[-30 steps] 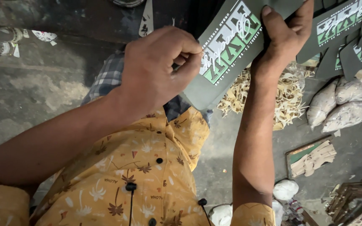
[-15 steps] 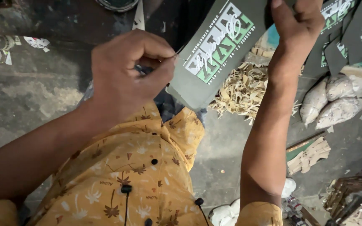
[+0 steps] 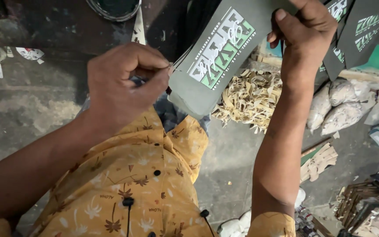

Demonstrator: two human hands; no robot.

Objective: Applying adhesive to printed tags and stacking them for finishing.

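Left hand (image 3: 121,85): closed in a pinch, thumb against the forefinger, at the lower left edge of the dark green printed piece (image 3: 218,57); what it nips is too small to make out, possibly a thin thread or a bit of trim.
Right hand (image 3: 305,30): curled shut on the upper right end of the same piece, thumb laid across its printed face, holding it up and tilted.
Printed piece: flat, elongated, dark grey-green with a white and green print, raised in front of the person between the two hands, its rounded lower end hanging free.
Step in hand: judged to be fine work along the piece's edge, a pulling or trimming of something slight, with the right hand acting as the steady support.
Next move calls for: a firm right-hand hold and a small, controlled pull by the left pinch, kept close to the edge so the piece does not twist.
Beside the piece: more pieces of the same print (image 3: 365,26) to its right.
Below the piece: a heap of pale cut strips (image 3: 251,98) and white filled bags (image 3: 345,109) on the floor (image 3: 27,114).
Nearest the camera: a yellow patterned shirt (image 3: 141,184).
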